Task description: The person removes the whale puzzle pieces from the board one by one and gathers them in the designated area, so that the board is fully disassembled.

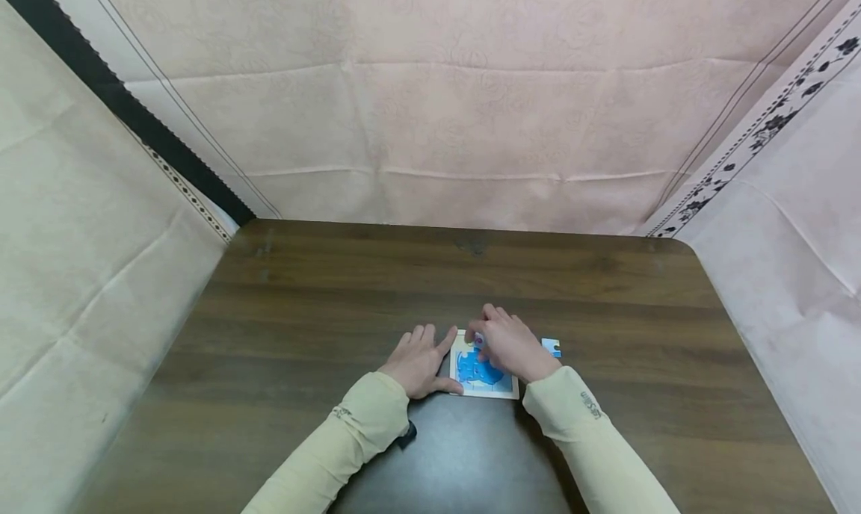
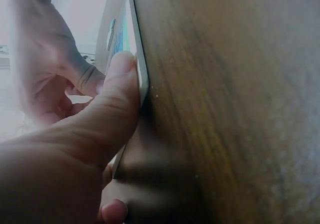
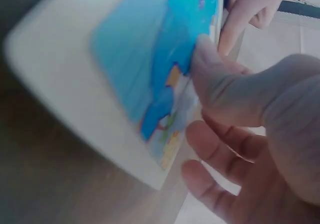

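A small jigsaw puzzle with a pale frame and a blue animal picture lies on the table. My left hand rests at its left side, thumb over the lower left frame corner and index finger extended toward the upper left corner. In the left wrist view the thumb presses on the frame's edge. My right hand reaches over the puzzle's upper part, bent index finger and thumb pinching a puzzle piece largely hidden beneath them. In the right wrist view its thumb touches the blue picture; the other fingers curl beside the frame.
A loose blue-and-white puzzle piece lies right of the puzzle, beside the right wrist. The brown wooden table has a pale patterned cloth hanging behind it and more cloth along both sides.
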Available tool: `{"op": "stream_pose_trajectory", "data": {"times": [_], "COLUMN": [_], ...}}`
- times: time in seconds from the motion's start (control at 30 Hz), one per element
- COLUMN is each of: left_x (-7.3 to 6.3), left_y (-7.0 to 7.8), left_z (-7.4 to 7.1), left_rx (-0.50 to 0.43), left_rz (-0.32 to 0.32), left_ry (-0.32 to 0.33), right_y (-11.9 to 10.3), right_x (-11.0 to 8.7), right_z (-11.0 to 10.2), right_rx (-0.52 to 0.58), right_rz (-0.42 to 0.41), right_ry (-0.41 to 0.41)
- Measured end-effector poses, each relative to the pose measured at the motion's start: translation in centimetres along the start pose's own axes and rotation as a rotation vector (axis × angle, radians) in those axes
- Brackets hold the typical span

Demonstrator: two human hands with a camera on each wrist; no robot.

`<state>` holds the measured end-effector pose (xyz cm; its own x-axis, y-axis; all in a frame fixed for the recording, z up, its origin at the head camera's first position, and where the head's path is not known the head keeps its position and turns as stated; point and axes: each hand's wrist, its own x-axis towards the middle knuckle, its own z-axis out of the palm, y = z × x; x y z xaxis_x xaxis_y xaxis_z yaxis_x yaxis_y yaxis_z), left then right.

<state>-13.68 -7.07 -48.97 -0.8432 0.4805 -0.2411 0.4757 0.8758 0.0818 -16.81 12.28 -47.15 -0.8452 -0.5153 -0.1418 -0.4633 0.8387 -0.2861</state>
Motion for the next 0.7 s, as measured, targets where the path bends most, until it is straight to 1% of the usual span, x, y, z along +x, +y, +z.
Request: {"op": "stream_pose_trajectory", "data": {"times": [0.13, 0.23, 0.53, 0.7], "left_x": [-0.02, -0.09, -0.21, -0.23], "left_y": [-0.02, -0.01, -0.02, -0.03], "left_z": [-0.06, -0.12, -0.35, -0.21], "left_rx": [-0.005, -0.007, -0.001, -0.004], "left_rz": [0.001, 0.003, 0.008, 0.008], "left_ry": [0.001, 0.002, 0.014, 0.009], "right_y": [-0.06, -0.13, -0.26, -0.19], "right_x": [0.42, 0.63, 0.62, 0.42], "right_z": [-0.34, -0.48, -0.20, -0.06], "right_rx": [0.047, 0.062, 0.154, 0.192], "right_rz": [0.030, 0.041, 0.072, 0.098], "right_ry": [-0.062, -0.080, -0.035, -0.036]}}
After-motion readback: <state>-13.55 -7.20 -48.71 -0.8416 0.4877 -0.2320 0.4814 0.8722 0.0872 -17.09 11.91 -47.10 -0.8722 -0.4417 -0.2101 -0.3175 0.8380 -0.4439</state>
